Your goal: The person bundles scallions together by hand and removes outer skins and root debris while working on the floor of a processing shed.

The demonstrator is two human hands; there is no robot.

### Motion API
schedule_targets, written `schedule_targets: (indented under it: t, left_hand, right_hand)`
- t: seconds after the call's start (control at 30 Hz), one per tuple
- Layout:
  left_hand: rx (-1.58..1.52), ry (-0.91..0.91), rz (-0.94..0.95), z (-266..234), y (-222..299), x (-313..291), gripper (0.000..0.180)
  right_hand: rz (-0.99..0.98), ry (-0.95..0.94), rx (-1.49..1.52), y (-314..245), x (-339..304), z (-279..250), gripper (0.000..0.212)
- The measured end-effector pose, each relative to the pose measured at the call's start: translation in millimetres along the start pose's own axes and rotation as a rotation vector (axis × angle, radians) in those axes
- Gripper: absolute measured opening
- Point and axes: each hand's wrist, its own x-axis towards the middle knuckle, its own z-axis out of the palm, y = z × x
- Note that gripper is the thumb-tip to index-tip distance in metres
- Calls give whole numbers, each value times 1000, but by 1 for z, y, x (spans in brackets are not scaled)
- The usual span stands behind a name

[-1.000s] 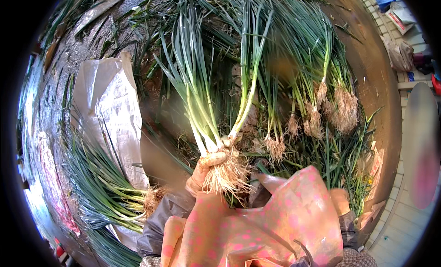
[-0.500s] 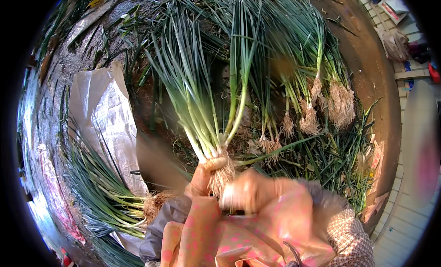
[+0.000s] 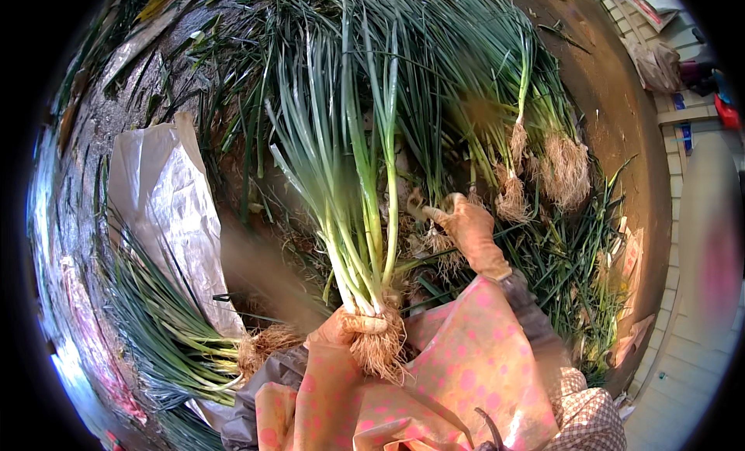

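Observation:
My left hand (image 3: pixel 346 327), in an orange-tan glove, is closed around the base of a bunch of spring onions (image 3: pixel 361 241). Their green leaves point away from me, and pale stringy roots (image 3: pixel 380 346) hang below my fingers over my lap. Ahead and to the right reaches my gloved right hand (image 3: pixel 468 230), its fingers apart and stretched toward the near edge of a spring onion pile (image 3: pixel 434 94). Roots of single stalks (image 3: pixel 442 249) lie just beside and below those fingers. I see nothing held in this hand.
At left, another bunch of spring onions (image 3: pixel 178 327) lies partly on a silvery sheet (image 3: pixel 167 195). Rooted stalks (image 3: pixel 566 168) hang at the pile's right. Loose leaves (image 3: pixel 566 273) cover the near right. A pink-dotted apron (image 3: pixel 481 358) spreads over my lap; a brown rim (image 3: pixel 640 179) curves at right.
My right hand has moved from beside the held bunch out to the pile, its fingers opening. My left hand has come slightly nearer with the bunch, whose leaves now stand closer together.

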Motion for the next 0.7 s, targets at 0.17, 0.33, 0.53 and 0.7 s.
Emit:
schedule_targets:
  t: [0.17, 0.33, 0.53, 0.7]
  left_hand:
    - [-98, -171, 96, 8, 3, 35, 54]
    - [-15, -261, 174, -2, 36, 25, 49]
    - [86, -20, 177, 9, 9, 49, 38]
    - [-216, -173, 261, 39, 11, 36, 45]
  right_hand:
    - [-168, -15, 158, 35, 30, 43, 39]
    - [-19, -448, 1278, -30, -38, -8, 25]
    - [-808, 317, 285, -31, -68, 31, 17]
    - [309, -129, 1555, 36, -67, 18, 22]
